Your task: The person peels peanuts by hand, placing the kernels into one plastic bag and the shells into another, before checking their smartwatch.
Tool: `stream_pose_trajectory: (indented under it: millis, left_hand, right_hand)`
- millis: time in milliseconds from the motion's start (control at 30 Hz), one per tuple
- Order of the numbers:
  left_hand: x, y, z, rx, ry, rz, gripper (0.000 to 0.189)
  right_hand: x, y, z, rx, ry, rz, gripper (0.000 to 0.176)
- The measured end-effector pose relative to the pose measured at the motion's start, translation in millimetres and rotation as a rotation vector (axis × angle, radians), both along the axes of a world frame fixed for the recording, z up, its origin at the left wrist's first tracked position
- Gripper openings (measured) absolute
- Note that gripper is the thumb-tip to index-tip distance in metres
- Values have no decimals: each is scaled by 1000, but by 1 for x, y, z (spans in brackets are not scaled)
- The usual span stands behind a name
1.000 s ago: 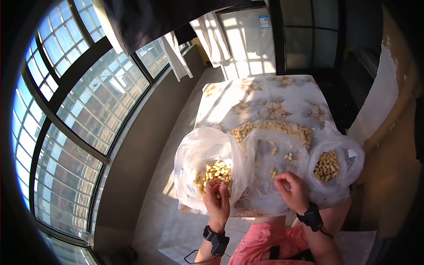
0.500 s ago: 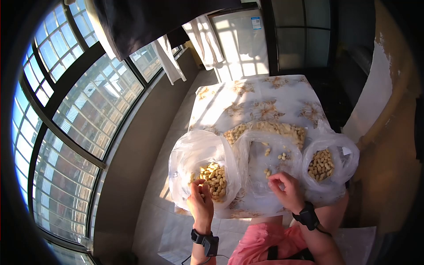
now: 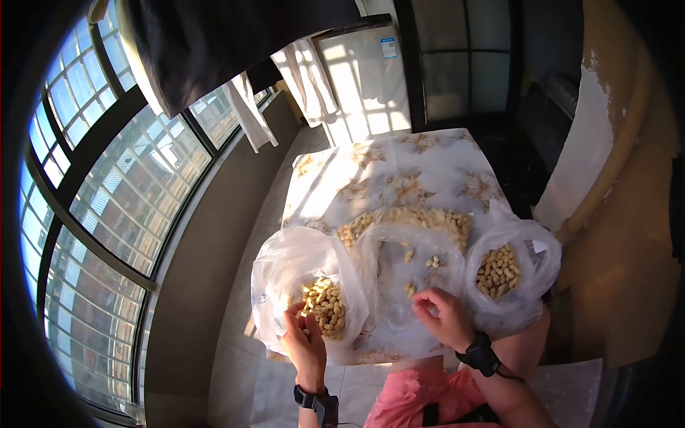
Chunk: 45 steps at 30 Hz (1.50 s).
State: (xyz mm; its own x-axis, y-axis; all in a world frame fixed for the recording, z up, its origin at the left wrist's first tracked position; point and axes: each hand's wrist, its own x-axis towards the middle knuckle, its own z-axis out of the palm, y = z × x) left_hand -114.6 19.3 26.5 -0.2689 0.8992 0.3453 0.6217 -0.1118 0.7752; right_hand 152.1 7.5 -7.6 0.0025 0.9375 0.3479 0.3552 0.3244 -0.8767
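My left hand [image 3: 305,348] is at the near edge of the left clear plastic bag [image 3: 267,274], its fingers curled around peanuts that show between them. Beside its fingertips lies a heap of peanuts [image 3: 328,307] in that bag. Over the near right part of the middle plastic bag [image 3: 385,314], my right hand [image 3: 448,321] has thumb and fingertips drawn together; whether anything is between them is hidden. Just beyond these fingertips is a peanut [image 3: 410,290], with a few small pieces [image 3: 433,262] farther back in the bag. Both wrists wear black devices.
More peanuts [image 3: 498,272] fill the right plastic bag [image 3: 539,285]. A band of peanuts [image 3: 442,221] under clear plastic lies behind the middle bag. Everything rests on a flowered tablecloth [image 3: 399,160]. Barred windows [image 3: 128,192] line the left, and dark cloth [image 3: 235,43] hangs overhead.
The camera view has shifted, so the table and bags appear farther left and slightly lower. Both hands stay at nearly the same places relative to the bags.
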Motion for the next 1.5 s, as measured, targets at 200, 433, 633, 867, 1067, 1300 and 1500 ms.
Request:
stream_pose_trajectory:
  millis: [200, 433, 633, 867, 1067, 1300, 1500]
  left_hand:
    - [49, -14, 9, -57, -147, -327, 19]
    - [111, 7, -10, -117, -299, -561, 26]
    - [136, 23, -13, -116, -471, -563, 29]
    - [144, 24, -28, -64, -564, -579, 34]
    - [140, 22, -49, -94, -710, -543, 35]
    - [132, 16, -56, -90, -639, -496, 23]
    - [133, 5, -41, -45, -427, -438, 18]
  right_hand:
    - [1, -1, 2, -21, 32, 3, 13]
    - [1, -2, 4, -5, 59, -35, 14]
    - [2, -3, 1, 41, 135, -55, 22]
    - [1, -1, 9, 71, 124, -27, 26]
    - [4, 2, 0, 90, 23, -30, 19]
    - [0, -1, -2, -52, 197, -81, 17]
    - [0, 0, -6, -76, 262, -88, 17]
